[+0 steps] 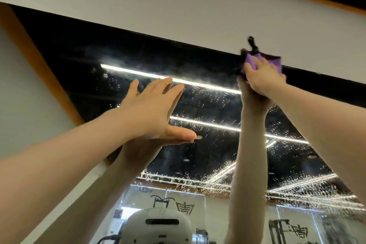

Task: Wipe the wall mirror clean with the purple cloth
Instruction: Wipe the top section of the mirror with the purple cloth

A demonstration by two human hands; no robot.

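Head view: right hand (263, 77) is up at the top edge of the wall mirror (198, 105), pressing the purple cloth (255, 60) against the glass right under the white wall (178, 16). Grip of the right hand: fingers curled over the bunched cloth, holding it; exact finger wrap is partly hidden by the hand's back. A dark trim or loop of the cloth sticks up past the mirror's top edge onto the wall. Left hand (150, 109) is released, fingers straight and spread, palm flat on or just off the glass; contact can't be told for sure.

Mirror surface shows many droplets (227, 176) across the middle and lower right, so most looks not yet wiped.

Handling judgement: cloth is soft, light and floppy, and bunches easily; best held wadded under the palm and fingers so a flat pad meets the glass. Wet glass is likely slippery, stiff and fragile, so press evenly rather than hard. The loose trim may drag or smear.
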